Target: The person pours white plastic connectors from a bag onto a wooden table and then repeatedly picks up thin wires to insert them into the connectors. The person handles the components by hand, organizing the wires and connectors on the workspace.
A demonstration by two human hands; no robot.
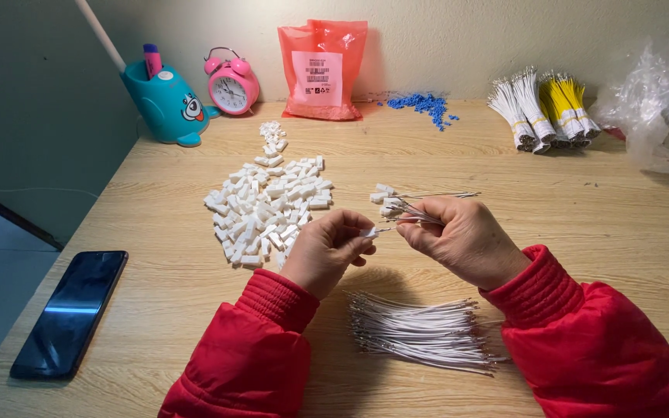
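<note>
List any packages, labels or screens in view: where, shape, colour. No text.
Red plastic bag: back centre against the wall, flat pouch with a white rectangular label.
Phone: left near edge of the desk, dark rectangular screen, off.
Clear plastic bag: back right corner, crumpled.
Alarm clock: back left, pink, round white dial.

black phone (pixel 71 311) left; pink alarm clock (pixel 231 83), red bag (pixel 321 68) at wall.

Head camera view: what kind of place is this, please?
Probably a small home or workshop desk for hand assembly: a wooden table with a heap of white connectors, bundled wires and a pink alarm clock.
</note>
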